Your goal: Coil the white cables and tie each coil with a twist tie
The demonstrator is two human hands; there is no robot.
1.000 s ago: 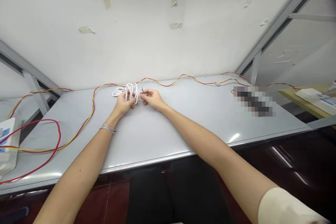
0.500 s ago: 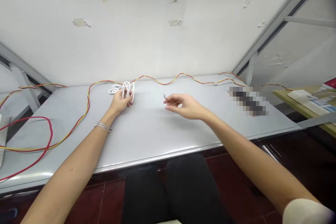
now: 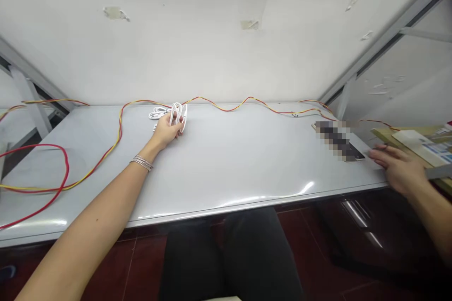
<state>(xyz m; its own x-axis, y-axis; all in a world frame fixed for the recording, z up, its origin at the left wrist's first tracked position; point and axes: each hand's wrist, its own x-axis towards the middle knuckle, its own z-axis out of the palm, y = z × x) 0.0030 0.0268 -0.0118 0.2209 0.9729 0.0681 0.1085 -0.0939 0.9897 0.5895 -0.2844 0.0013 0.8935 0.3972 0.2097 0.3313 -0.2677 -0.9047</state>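
Note:
My left hand (image 3: 167, 131) is closed around a coiled white cable (image 3: 179, 114), holding its loops just above the back of the grey table. Beside that hand, a second white cable bundle (image 3: 157, 112) with a dark tie round it lies on the tabletop, partly hidden. Far to the right, my right hand (image 3: 400, 167) is past the table's right end, smeared by motion. A thin dark twist tie (image 3: 385, 146) shows faintly at its fingers. To the left of this hand lies a dark phone-like slab (image 3: 353, 151), mostly blurred out by pixelation.
A red and yellow wire (image 3: 118, 137) runs along the table's back and left side, with a red loop (image 3: 67, 164) at the left. A small dark curl (image 3: 294, 114) lies at the back right. Beyond the right end stands a cardboard box (image 3: 383, 136) with papers.
My right hand has swung from the table's middle to beyond its right end. My left hand keeps hold of the coiled white cable. The view has shifted slightly.

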